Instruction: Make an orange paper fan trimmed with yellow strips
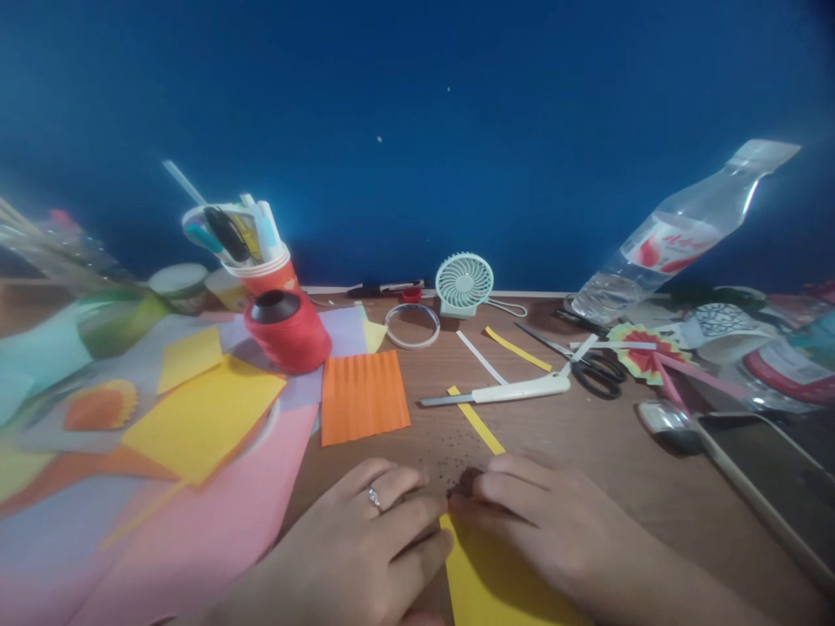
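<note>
A sheet of yellow paper (486, 569) lies on the table before me, partly under my hands. My left hand (391, 539), with a ring on one finger, has its fingers curled together at the sheet's left edge. Over the upper part of the same sheet, my right hand (548, 517) is closed, pinching a small dark brown lump (465, 481) whose exact kind I cannot make out. Dark crumbs (450, 452) are scattered just beyond the fingertips. A narrow yellow paper strip (479, 423) runs from there towards a white utility knife (515, 391) with its blade out.
Pleated orange paper (364, 398) and a red thread spool (287, 335) lie left, beside stacked coloured papers (202, 417) and a pen cup (270, 274). Scissors (597, 369), a phone (770, 487) and a tilted bottle (678, 235) are right. A small fan (464, 283) stands behind.
</note>
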`<state>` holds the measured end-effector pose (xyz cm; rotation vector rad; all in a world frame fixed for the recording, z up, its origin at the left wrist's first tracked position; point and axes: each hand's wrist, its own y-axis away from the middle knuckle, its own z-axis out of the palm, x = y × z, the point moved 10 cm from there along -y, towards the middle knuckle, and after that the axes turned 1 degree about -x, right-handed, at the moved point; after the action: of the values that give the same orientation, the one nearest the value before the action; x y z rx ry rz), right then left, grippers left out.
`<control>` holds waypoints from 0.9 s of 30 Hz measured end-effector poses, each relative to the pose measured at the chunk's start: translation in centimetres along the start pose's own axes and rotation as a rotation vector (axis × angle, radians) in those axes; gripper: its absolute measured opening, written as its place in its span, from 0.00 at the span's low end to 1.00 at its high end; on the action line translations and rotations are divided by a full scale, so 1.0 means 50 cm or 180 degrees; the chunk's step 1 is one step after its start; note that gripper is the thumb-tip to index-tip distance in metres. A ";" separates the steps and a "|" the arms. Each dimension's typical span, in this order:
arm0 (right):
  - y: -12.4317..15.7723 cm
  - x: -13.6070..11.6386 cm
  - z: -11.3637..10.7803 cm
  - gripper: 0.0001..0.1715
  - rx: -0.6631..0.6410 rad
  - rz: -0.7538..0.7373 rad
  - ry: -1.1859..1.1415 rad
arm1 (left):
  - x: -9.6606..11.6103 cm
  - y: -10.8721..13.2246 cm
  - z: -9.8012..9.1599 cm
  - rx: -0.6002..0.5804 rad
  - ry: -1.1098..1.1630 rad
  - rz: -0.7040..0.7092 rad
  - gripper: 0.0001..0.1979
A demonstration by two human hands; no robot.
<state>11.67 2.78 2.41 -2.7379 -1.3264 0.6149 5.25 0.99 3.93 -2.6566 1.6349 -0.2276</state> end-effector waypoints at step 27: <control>0.031 0.045 -0.058 0.07 0.0508 0.0157 -0.0064 | 0.005 0.007 0.004 0.0215 -0.0120 -0.0066 0.13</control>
<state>15.11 3.91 4.01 -2.6499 -1.1620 0.7202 5.08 0.61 3.72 -2.6128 1.5610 -0.2277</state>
